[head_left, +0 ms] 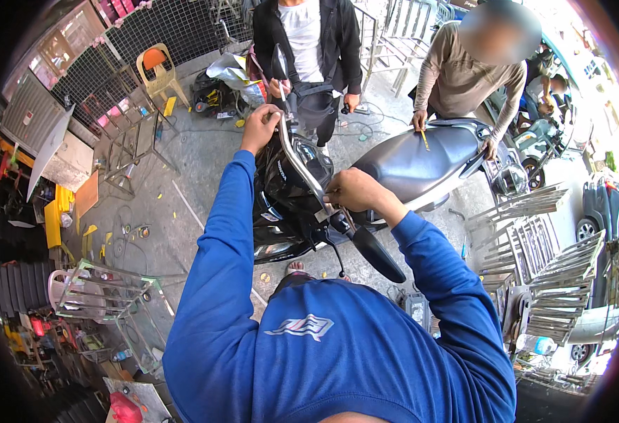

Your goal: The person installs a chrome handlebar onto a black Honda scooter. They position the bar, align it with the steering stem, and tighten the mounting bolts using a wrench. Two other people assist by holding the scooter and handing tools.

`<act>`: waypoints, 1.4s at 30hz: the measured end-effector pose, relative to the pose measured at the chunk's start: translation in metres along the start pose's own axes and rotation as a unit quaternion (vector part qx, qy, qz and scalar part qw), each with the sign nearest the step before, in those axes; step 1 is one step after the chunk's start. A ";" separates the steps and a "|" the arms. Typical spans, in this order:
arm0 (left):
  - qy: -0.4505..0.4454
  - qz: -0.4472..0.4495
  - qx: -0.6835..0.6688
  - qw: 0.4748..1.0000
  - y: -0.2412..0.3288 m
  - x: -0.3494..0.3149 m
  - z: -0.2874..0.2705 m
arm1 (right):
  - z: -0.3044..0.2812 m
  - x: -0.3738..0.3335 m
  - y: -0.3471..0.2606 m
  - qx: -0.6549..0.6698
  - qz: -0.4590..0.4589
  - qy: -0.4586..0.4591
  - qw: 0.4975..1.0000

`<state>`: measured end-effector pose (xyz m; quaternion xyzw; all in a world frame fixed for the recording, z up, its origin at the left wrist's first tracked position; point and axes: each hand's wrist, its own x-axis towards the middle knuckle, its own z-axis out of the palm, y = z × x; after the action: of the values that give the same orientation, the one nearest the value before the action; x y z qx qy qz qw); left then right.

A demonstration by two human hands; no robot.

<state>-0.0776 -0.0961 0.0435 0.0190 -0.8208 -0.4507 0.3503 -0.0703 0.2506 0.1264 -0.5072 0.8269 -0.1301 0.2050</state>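
— Chrome tube under both your hands, is it?

— Yes. Your left hand [260, 127] is stretched out far ahead of you and wrapped tight round the far end of the scooter's handlebar [301, 168]. Your right hand [349, 190] is closer to your body, fingers pinched together on the near stretch of the same bar, just above the near mirror [378, 254].

— Where does the scooter sit?

— The black scooter [292, 204] stands on the concrete floor [203, 155] right in front of you, its nose toward your left hand and its grey seat [415, 162] running off to your right. The far mirror [279, 62] sticks up just beyond your left hand.

— Who else is near?

— Two people. One in a dark jacket [337, 39] over a white shirt stands just past the handlebar, facing you. Another in a tan long-sleeved shirt [464, 74] leans over the seat from the far side, both hands resting on it, with a thin yellow stick [424, 139] lying on the seat by one of them.

— And around you?

— A yellow plastic chair [158, 70] stands well off to the far left, a bare metal frame [105, 296] sits near your left elbow, and stacked metal grilles [542, 261] are piled to your right. Whether your right fingers hold anything small besides the bar, I cannot tell.
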 end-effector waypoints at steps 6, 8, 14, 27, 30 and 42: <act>-0.076 -0.049 0.041 0.995 0.008 0.006 -0.018 | -0.002 -0.001 -0.001 0.018 -0.012 0.008 1.000; -0.086 -0.047 0.078 0.992 0.011 0.010 -0.020 | -0.002 -0.002 0.000 0.034 -0.013 0.003 0.999; -0.049 -0.101 0.001 0.994 0.010 0.006 -0.016 | 0.003 -0.005 0.006 0.113 0.004 0.011 0.994; -0.045 -0.103 0.052 0.992 0.013 -0.001 -0.015 | 0.003 -0.010 0.005 0.121 -0.007 0.029 0.992; -0.048 -0.094 0.055 0.993 0.007 0.001 -0.015 | 0.002 -0.011 0.003 0.135 0.015 0.015 0.991; -0.025 0.011 0.067 0.997 -0.002 0.004 -0.014 | 0.009 -0.012 0.007 0.147 -0.014 0.058 0.987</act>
<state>-0.0726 -0.1084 0.0490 0.0224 -0.8581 -0.3911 0.3321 -0.0665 0.2645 0.1182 -0.4746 0.8023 -0.2817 0.2274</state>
